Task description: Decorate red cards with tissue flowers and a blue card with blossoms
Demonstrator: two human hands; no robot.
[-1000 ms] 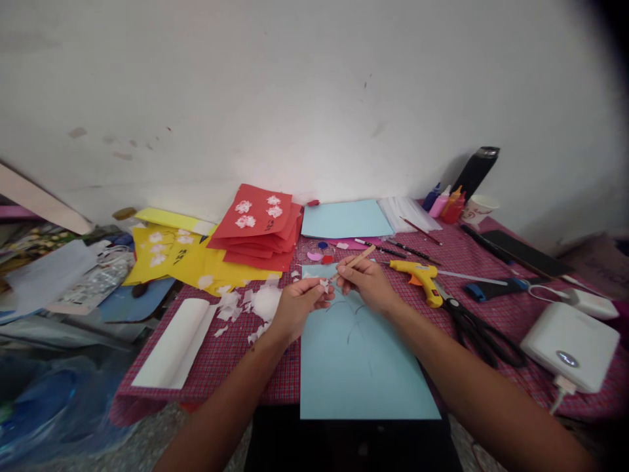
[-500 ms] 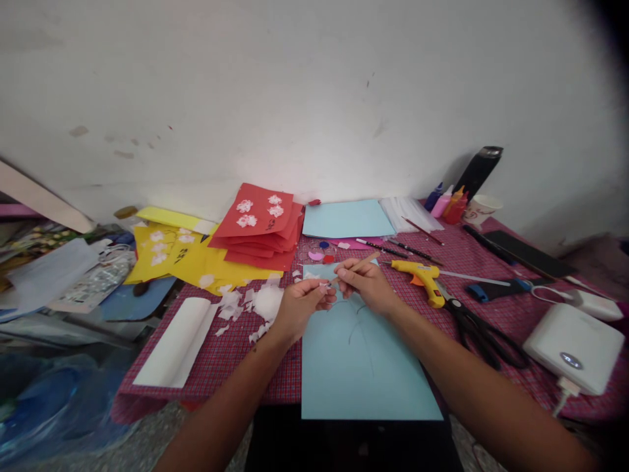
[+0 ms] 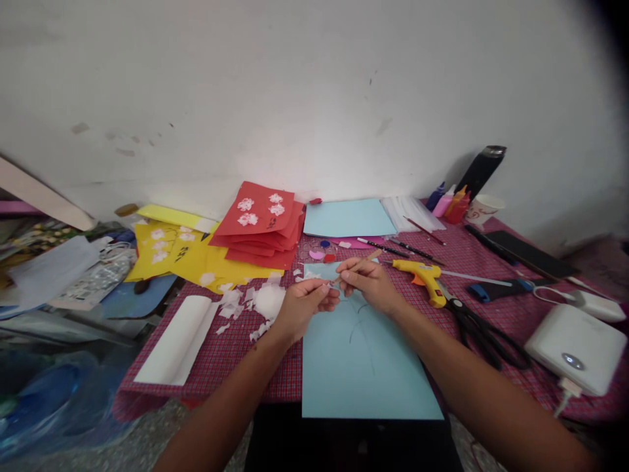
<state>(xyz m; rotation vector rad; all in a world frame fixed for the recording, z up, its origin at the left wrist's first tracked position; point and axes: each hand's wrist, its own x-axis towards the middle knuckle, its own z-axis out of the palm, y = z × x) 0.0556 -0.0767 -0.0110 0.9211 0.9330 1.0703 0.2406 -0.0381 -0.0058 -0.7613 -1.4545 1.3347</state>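
Observation:
Above the upper part of a light blue sheet of paper (image 3: pixel 363 380), my two hands meet almost fingertip to fingertip. My left hand (image 3: pixel 305 305) pinches a small whitish-pink scrap, apparently tissue paper. Held like a pen in my right hand (image 3: pixel 369 286) is a slim wooden stick (image 3: pixel 371 255), its lower tip pointing at the scrap; whether it is a brush I cannot tell. Thin dark curved lines are drawn on the sheet. Torn white paper pieces (image 3: pixel 230 303) lie left of my left hand.
Red cards (image 3: pixel 260 219) with white-pink flowers are piled on yellow ones (image 3: pixel 196 262). A folded white paper (image 3: pixel 171 341) lies at left. On the right are a yellow glue gun (image 3: pixel 427 282), black scissors (image 3: pixel 491 334), a white box with a cable (image 3: pixel 574 351) and paint bottles (image 3: pixel 457 206).
Both hands stay close together above the sheet, with the stick tip at the scrap. The fingers shift only slightly, and the whole view moves a little.

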